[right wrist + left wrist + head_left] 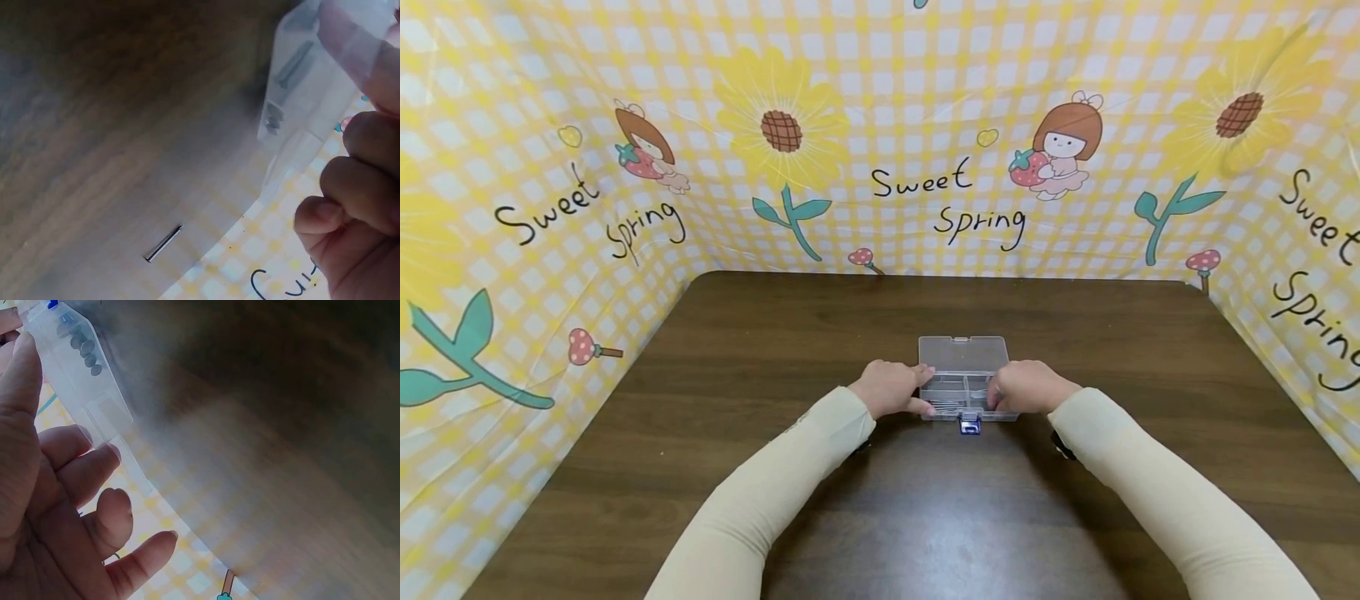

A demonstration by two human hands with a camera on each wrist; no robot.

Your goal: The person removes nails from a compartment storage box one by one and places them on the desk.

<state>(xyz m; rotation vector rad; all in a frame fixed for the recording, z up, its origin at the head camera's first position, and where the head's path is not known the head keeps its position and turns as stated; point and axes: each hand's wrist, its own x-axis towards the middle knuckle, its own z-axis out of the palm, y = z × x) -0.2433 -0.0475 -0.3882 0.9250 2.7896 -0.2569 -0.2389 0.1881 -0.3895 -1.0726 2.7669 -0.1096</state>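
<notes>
A clear plastic compartment box [951, 394] lies on the table with its lid [962, 354] open away from me. My left hand [891, 389] holds its left end, thumb at the front and fingertips at the back corner. Thin nails [947, 407] fill the front left compartment; their round heads [86, 350] show through the end wall in the left wrist view. My right hand [1030, 387] has fingertips inside the right part, other fingers curled. Through that wall in the right wrist view a nail [294, 65] is visible near the fingertips; whether they pinch it is unclear.
A loose nail [164, 244] lies on the table beyond the box's right end in the right wrist view. The box's blue latch [970, 425] hangs at the front. A yellow checked cloth [820, 225] walls the brown table [760, 325] at the back and sides.
</notes>
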